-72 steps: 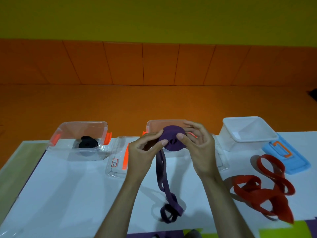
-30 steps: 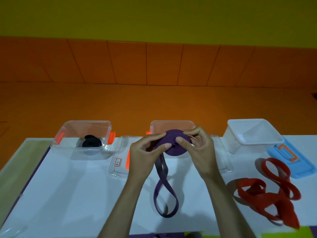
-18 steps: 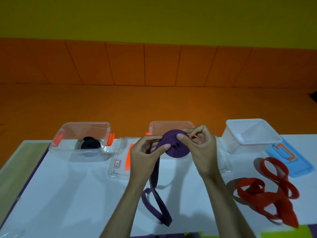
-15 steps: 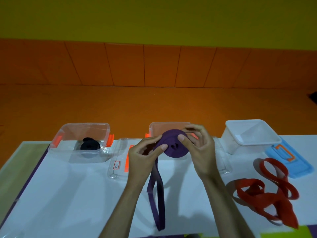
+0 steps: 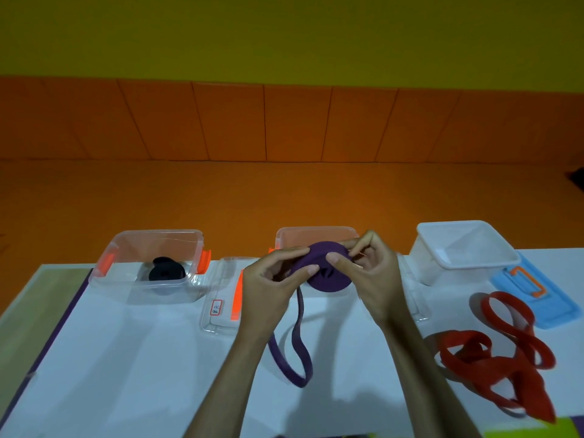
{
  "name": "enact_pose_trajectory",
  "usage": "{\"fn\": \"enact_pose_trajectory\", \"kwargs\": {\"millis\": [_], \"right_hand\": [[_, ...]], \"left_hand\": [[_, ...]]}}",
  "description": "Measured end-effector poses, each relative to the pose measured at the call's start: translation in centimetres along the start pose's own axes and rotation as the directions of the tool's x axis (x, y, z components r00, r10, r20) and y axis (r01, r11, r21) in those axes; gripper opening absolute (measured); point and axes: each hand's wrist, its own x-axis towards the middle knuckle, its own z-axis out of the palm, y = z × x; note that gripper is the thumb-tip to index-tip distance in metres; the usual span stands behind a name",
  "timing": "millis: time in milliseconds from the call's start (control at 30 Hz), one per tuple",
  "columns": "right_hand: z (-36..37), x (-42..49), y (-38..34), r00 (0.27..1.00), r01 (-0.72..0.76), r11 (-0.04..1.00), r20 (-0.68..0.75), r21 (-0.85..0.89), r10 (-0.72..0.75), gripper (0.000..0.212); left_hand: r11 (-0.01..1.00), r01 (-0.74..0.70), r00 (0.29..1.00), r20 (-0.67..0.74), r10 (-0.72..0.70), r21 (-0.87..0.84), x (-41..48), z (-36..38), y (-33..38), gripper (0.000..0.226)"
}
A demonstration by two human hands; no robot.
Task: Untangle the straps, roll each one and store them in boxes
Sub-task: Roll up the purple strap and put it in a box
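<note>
Both hands are raised just above the table [image 5: 126,374] and meet on the purple strap [image 5: 328,279], most of which is wound into a flat round roll between them. The right hand [image 5: 373,273] grips the roll, its thumb pressed on the near face and its fingers curled round the far edge. The left hand [image 5: 268,286] pinches the unwound length where it enters the roll, with thumb and fingers closed on it. Below the left hand the rest of the strap hangs down and lies on the table as one open loop, close to the left forearm. Directly behind the hands, partly hidden by them, stands a clear box [image 5: 316,233] with an orange clip showing at its left side. Just left of the left hand lies a clear lid [image 5: 221,298] with an orange clip and a small label, and further left stands another clear box [image 5: 151,238] with orange clips, holding a rolled black strap [image 5: 167,271]. To the right of the right hand stands an open white box [image 5: 442,270], and a blue lid [image 5: 550,311] with an orange handle lies flat beside it on its far side from the hand. Nearer the person, right of the right forearm and well apart from it, the red strap [image 5: 493,365] lies on the table in loose, crossing loops, touched by neither hand.
</note>
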Motion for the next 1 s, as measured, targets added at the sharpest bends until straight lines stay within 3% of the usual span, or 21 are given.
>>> {"fn": "enact_pose_trajectory", "kwargs": {"millis": [100,200,300,400,567,733,900,1000], "right_hand": [[0.4,-0.1,-0.2,0.999,0.031,0.999,-0.039,0.030,-0.030,0.027],[0.5,-0.2,0.2,1.000,0.023,1.000,0.019,0.010,-0.024,0.018],[0.1,0.2,0.4,1.000,0.014,1.000,-0.020,-0.026,-0.015,0.025],[0.1,0.2,0.3,0.996,0.066,0.998,-0.066,0.014,-0.065,0.019],[-0.3,-0.2,0.6,1.000,0.018,1.000,0.019,0.000,-0.018,0.019],[-0.3,0.1,0.5,0.997,0.064,0.998,-0.053,0.017,-0.063,0.020],[-1.1,0.2,0.5,0.997,0.021,0.999,0.069,-0.038,-0.018,0.022],[-1.1,0.5,0.2,0.997,0.074,0.994,0.001,-0.075,-0.074,0.022]], "left_hand": [[1.000,0.011,1.000,-0.006,-0.011,-0.018,0.0,0.1,-0.1,0.034],[1.000,-0.001,1.000,-0.019,0.000,-0.025,0.2,0.1,-0.2,0.031],[1.000,-0.026,1.000,-0.004,0.026,0.011,0.5,0.3,-0.4,0.027],[0.999,-0.050,0.999,0.003,0.050,0.011,0.4,0.2,-0.5,0.027],[0.997,-0.071,0.997,-0.017,0.072,0.028,0.7,0.6,-0.6,0.024],[0.999,-0.024,1.000,0.002,0.024,0.043,0.4,0.3,-1.1,0.026],[0.998,-0.035,0.999,0.003,0.035,0.058,0.4,0.5,-0.9,0.025],[0.997,-0.041,0.998,0.049,0.038,0.062,0.3,0.5,-0.8,0.028]]}}
